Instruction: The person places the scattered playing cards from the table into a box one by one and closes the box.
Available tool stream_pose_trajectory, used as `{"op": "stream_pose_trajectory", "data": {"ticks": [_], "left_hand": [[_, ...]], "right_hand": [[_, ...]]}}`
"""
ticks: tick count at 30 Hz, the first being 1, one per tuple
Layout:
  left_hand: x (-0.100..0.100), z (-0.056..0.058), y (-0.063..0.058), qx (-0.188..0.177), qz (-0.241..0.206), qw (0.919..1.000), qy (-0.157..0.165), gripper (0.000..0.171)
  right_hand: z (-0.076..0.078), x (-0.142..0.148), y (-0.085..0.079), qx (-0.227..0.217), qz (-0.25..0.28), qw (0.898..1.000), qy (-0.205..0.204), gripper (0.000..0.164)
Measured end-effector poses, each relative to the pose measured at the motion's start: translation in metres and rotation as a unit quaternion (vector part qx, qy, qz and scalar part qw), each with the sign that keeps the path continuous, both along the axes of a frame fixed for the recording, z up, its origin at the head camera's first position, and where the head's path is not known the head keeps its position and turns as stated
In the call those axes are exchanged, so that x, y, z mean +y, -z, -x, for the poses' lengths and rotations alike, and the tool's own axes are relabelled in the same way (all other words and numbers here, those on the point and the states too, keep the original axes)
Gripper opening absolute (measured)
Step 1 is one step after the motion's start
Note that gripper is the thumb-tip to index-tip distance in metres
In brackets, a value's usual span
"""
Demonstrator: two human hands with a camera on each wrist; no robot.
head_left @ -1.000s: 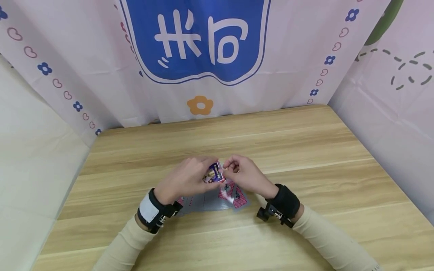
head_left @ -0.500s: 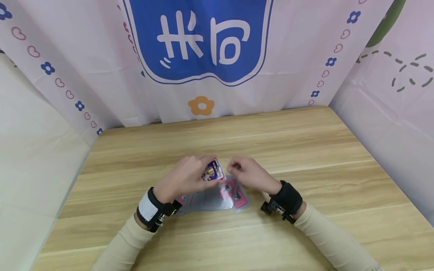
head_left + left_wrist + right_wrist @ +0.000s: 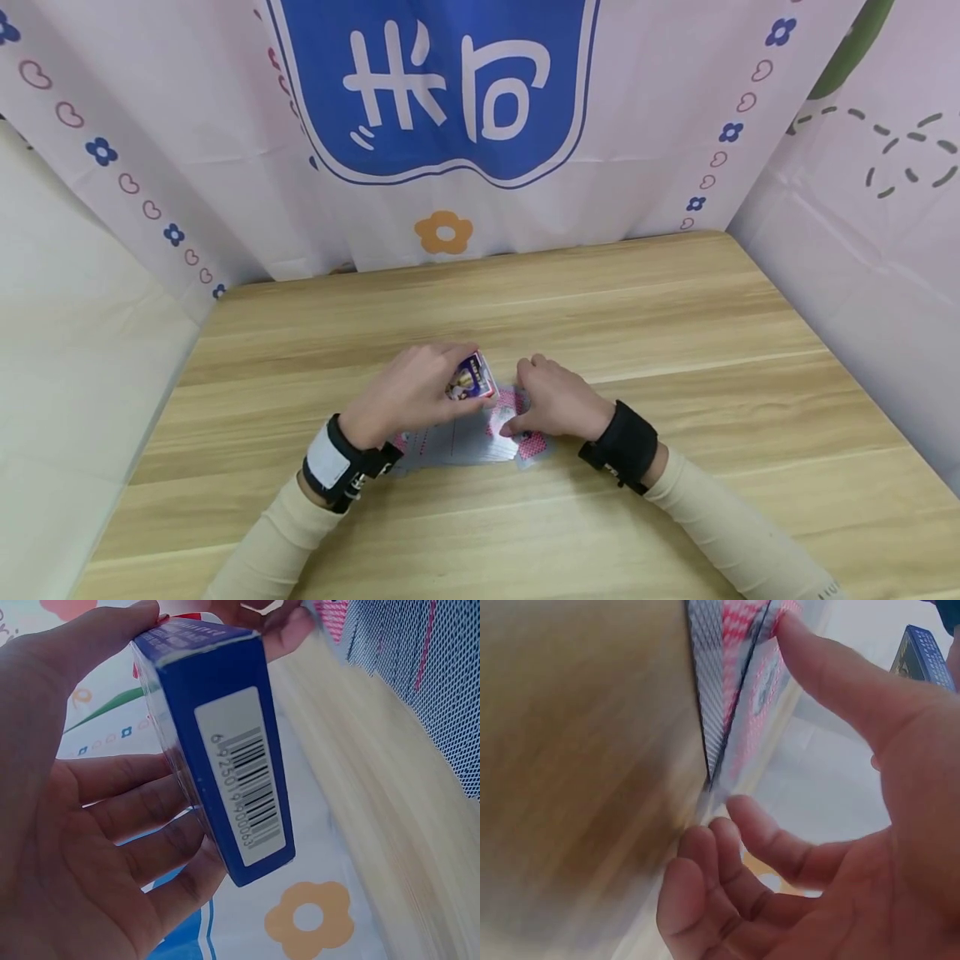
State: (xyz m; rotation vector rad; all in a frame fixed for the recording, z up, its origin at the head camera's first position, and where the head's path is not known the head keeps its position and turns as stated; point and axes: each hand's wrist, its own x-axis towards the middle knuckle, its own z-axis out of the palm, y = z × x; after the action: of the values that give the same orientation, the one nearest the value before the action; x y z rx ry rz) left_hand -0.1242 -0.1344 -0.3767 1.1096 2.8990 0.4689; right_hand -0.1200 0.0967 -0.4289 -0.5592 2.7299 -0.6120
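My left hand (image 3: 412, 383) grips a small blue-purple card box (image 3: 471, 377), thumb on one side and fingers on the other. In the left wrist view, a barcode label covers the narrow side of that card box (image 3: 232, 765). Below it, grey-bordered playing cards (image 3: 472, 442) with red patterned backs lie fanned out on the table. Over the right end of this spread hovers my right hand (image 3: 562, 398). Its thumb (image 3: 817, 656) reaches a card's edge in the right wrist view, while the other fingers stay loosely bent and apart from the thumb.
The wooden table (image 3: 637, 317) runs back to a printed cloth (image 3: 645, 150) with a blue emblem. White and pale pink sheets rise along both sides. Each wrist carries a black strap (image 3: 630, 442) with a small camera.
My right hand has left the end of the card box and come down over the right part of the cards, its fingers spreading. The left hand and box have stayed nearly in place.
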Motion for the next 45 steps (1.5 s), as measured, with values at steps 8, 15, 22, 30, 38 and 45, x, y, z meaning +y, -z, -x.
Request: {"op": "stream_pose_trajectory", "data": {"ticks": [8, 15, 22, 30, 38, 45], "left_hand": [[0.000, 0.001, 0.001, -0.002, -0.008, 1.0000, 0.006, 0.066], [-0.001, 0.001, 0.002, 0.004, -0.009, 0.9999, 0.007, 0.067], [0.000, 0.001, 0.002, 0.003, 0.000, 1.0000, 0.003, 0.071], [0.000, 0.001, 0.004, 0.005, -0.007, 1.0000, 0.001, 0.070], [0.000, 0.000, 0.002, -0.009, -0.029, 0.9995, -0.010, 0.058], [0.000, 0.000, 0.001, -0.003, -0.029, 0.9995, -0.013, 0.059]], "right_hand": [[0.006, 0.007, -0.003, -0.092, 0.102, 0.990, -0.014, 0.029], [0.011, 0.020, -0.020, -0.139, 0.223, 0.965, -0.012, 0.009], [0.012, 0.031, -0.046, -0.038, 0.303, 0.947, 0.099, 0.022], [0.010, 0.028, -0.051, -0.040, 0.346, 0.931, 0.105, 0.019], [-0.002, 0.016, -0.044, 0.019, 0.363, 0.928, 0.085, 0.017], [-0.011, 0.000, -0.032, 0.020, 0.327, 0.944, 0.047, 0.026]]}}
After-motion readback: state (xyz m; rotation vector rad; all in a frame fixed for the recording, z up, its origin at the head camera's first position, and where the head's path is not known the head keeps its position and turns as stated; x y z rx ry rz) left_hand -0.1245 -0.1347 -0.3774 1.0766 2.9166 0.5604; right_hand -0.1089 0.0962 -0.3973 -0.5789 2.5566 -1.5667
